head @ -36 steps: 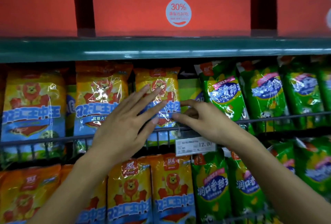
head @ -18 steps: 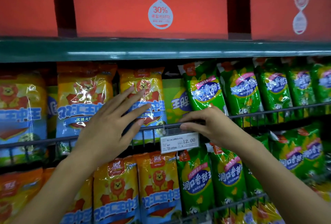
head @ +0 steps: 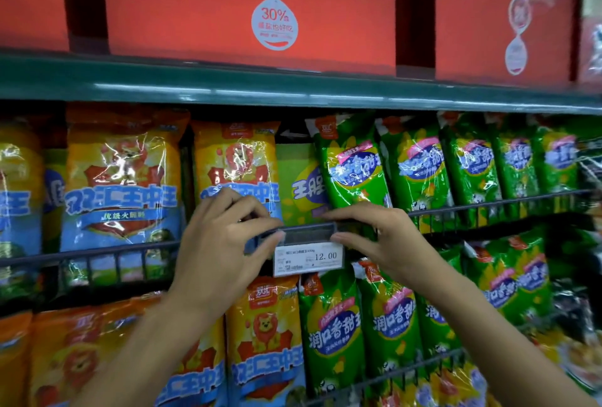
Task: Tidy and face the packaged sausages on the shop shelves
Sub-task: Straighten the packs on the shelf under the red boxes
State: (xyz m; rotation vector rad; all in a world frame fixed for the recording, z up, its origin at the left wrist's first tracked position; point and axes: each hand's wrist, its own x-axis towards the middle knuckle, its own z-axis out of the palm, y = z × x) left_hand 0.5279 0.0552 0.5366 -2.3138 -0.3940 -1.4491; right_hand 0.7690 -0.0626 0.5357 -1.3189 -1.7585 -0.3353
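Note:
Yellow sausage packs (head: pixel 122 178) fill the left of the middle shelf, green packs (head: pixel 420 168) the right. Between them a yellow pack (head: pixel 237 159) stands upright beside a set-back green pack (head: pixel 301 191). On the wire rail in front hangs a price tag holder (head: pixel 308 245) reading 12.00. My left hand (head: pixel 218 243) pinches its left end between thumb and fingers. My right hand (head: pixel 384 237) pinches its right end the same way. More yellow packs (head: pixel 264 348) and green packs (head: pixel 338 331) stand on the shelf below.
A green shelf edge (head: pixel 293 90) runs above, with red cartons (head: pixel 247 6) on top. A wire rail (head: pixel 495 203) fronts the middle shelf and another rail (head: pixel 391 374) fronts the lower one. Packs are tightly packed on both sides.
My left hand left the yellow pack, dropped to the rail and took the tag holder's left end. My right hand now pinches its right end. The view shifted right.

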